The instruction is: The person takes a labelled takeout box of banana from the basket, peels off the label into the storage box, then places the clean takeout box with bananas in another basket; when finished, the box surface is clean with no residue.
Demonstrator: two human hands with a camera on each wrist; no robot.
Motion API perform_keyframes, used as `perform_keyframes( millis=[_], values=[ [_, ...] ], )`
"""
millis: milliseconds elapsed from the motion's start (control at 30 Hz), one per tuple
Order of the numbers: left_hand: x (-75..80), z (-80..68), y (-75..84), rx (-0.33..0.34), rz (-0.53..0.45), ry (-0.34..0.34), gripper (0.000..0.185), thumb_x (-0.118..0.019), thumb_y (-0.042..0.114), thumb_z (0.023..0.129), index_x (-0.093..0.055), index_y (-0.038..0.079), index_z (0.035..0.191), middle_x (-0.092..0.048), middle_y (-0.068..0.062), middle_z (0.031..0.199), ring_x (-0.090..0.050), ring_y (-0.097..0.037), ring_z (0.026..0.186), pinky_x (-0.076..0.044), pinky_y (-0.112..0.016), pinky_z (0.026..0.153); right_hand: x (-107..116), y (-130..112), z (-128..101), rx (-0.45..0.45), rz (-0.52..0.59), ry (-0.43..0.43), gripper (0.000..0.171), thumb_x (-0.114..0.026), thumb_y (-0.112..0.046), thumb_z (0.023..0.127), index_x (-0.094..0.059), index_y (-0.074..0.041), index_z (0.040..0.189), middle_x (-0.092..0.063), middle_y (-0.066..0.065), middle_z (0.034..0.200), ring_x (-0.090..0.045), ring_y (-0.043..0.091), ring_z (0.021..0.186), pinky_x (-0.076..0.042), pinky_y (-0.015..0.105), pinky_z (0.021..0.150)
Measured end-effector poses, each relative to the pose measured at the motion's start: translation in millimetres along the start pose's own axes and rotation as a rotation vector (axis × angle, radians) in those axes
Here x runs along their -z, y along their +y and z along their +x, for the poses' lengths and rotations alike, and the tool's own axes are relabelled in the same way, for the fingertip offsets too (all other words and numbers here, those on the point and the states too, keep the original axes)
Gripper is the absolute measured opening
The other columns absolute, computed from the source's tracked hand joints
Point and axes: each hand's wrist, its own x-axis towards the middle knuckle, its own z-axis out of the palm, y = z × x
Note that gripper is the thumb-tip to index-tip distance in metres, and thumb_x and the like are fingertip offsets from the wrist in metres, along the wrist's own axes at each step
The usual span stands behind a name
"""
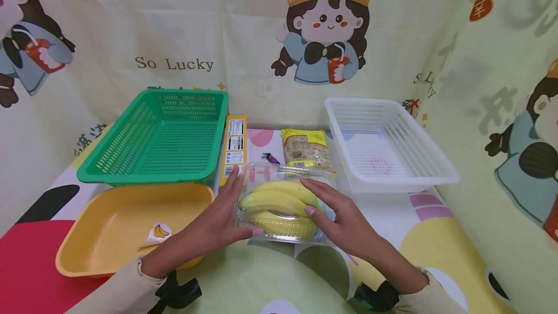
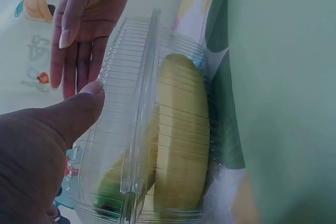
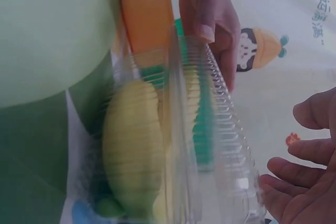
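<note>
Cartoon cloth (image 1: pixel 218 23) is hanging behind and beside your workspace, printed with a girl in a yellow hat and the words "So Lucky", and a similar patterned cover is lying over the counter (image 1: pixel 261 275) in front of you. On the far left a green basket (image 1: pixel 157 134) is sitting with its open side up, and across from it on the far right a white basket (image 1: pixel 383 142) is doing the same. Nearer to you on the left, a yellow tray (image 1: pixel 126 227) is lying just in front of the green basket, with a small banana sticker (image 1: pixel 158 232) resting inside it.

At the middle of the counter, between the tray and the white basket, a clear plastic clamshell box (image 1: pixel 283 202) is lying flat, and yellow bananas (image 1: pixel 279 197) are showing through its ribbed lid. Your left hand (image 1: pixel 222 217) is pressing against the box's left side with fingers mostly straight and the thumb lying along the near edge. Your right hand (image 1: pixel 337 212) is hovering at the box's right side, fingers extended and relaxed; the right wrist view is showing a small gap between them and the lid, so neither hand is gripping anything.

Behind the box, a yellow packet of pale snack pieces (image 1: pixel 305 148) is lying flat, a long yellow carton (image 1: pixel 234 147) is lying just beside the green basket, and a small purple wrapped item (image 1: pixel 271 158) is sitting between the two.
</note>
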Motion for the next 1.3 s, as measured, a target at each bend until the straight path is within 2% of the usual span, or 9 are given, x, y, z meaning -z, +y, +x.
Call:
perform_keyframes(
  millis=[233,300,433,533,700,900,967,1167,1300],
  values=[
    [-2.2,1.0,0.4,0.042,-0.015,-0.030,0.119,-0.085,0.036,0.074,-0.005,0.003,0.156,0.013,-0.003,0.162,-0.002,-0.035,0.146,-0.025,-0.058,0.109,6,11,-13,-0.062,-0.039,0.069,0.059,-0.066,-0.009,0.093,-0.043,-0.013,0.148,-0.041,0.002,0.150,-0.037,0.022,0.137,-0.032,0.023,0.107],
    [-2.6,1.2,0.8,0.046,-0.016,-0.038,0.118,-0.085,0.035,0.075,-0.005,0.003,0.156,0.013,-0.003,0.162,-0.002,-0.034,0.146,-0.025,-0.057,0.110,6,15,-17,-0.101,-0.049,0.086,0.061,-0.067,-0.010,0.093,-0.042,-0.012,0.148,-0.038,0.002,0.152,-0.035,0.022,0.138,-0.031,0.024,0.108],
    [-4.0,1.7,0.7,0.050,-0.024,-0.051,0.116,-0.084,0.033,0.077,-0.004,0.003,0.155,0.013,-0.004,0.161,-0.004,-0.033,0.146,-0.024,-0.055,0.111,4,22,-26,-0.190,-0.054,0.082,0.068,-0.069,-0.015,0.092,-0.036,-0.009,0.151,-0.028,0.004,0.157,-0.027,0.025,0.142,-0.032,0.045,0.108],
    [-5.6,2.2,0.8,0.052,-0.034,-0.054,0.116,-0.084,0.032,0.077,-0.003,0.004,0.156,0.012,-0.005,0.162,-0.005,-0.033,0.146,-0.024,-0.055,0.110,1,26,-33,-0.258,-0.035,0.054,0.078,-0.071,-0.023,0.091,-0.027,-0.012,0.155,-0.015,0.003,0.161,-0.018,0.031,0.144,-0.028,0.062,0.104],
    [-8.1,3.4,2.4,0.049,-0.056,-0.047,0.119,-0.085,0.030,0.076,0.001,0.012,0.157,0.013,-0.004,0.162,-0.007,-0.033,0.146,-0.026,-0.056,0.109,-1,29,-40,-0.320,0.046,0.018,0.095,-0.077,-0.028,0.086,-0.015,-0.023,0.158,0.004,-0.002,0.162,-0.003,0.036,0.145,-0.020,0.072,0.102],
    [-11.7,5.4,4.3,0.048,-0.040,-0.038,0.121,-0.085,0.026,0.076,0.005,0.020,0.157,0.014,-0.006,0.162,-0.008,-0.034,0.146,-0.031,-0.056,0.107,-8,33,-46,-0.342,0.071,-0.024,0.110,-0.083,-0.035,0.077,-0.009,-0.033,0.157,0.011,0.001,0.162,-0.002,0.041,0.144,-0.021,0.073,0.100],
    [-12.3,6.0,4.6,0.053,-0.026,-0.041,0.120,-0.085,0.027,0.076,0.003,0.019,0.157,0.014,-0.007,0.162,-0.009,-0.035,0.146,-0.033,-0.056,0.106,-9,33,-46,-0.348,0.063,-0.030,0.110,-0.083,-0.037,0.076,-0.009,-0.033,0.157,0.010,0.002,0.162,-0.004,0.042,0.144,-0.022,0.073,0.100],
    [-12.4,6.3,5.8,0.072,-0.002,-0.062,0.113,-0.084,0.030,0.077,-0.006,0.006,0.155,0.015,-0.006,0.161,-0.012,-0.035,0.145,-0.036,-0.051,0.106,-11,34,-44,-0.342,0.049,-0.010,0.105,-0.082,-0.033,0.079,-0.012,-0.026,0.158,0.002,0.004,0.163,-0.010,0.039,0.144,-0.021,0.067,0.105],
    [-11.9,6.8,5.7,0.073,0.013,-0.060,0.117,-0.084,0.032,0.077,0.000,0.008,0.155,0.014,-0.004,0.162,-0.015,-0.033,0.145,-0.036,-0.049,0.106,-11,35,-43,-0.343,0.038,-0.005,0.105,-0.081,-0.032,0.080,-0.011,-0.021,0.158,0.000,0.006,0.163,-0.013,0.037,0.144,-0.022,0.063,0.107]
  ],
)
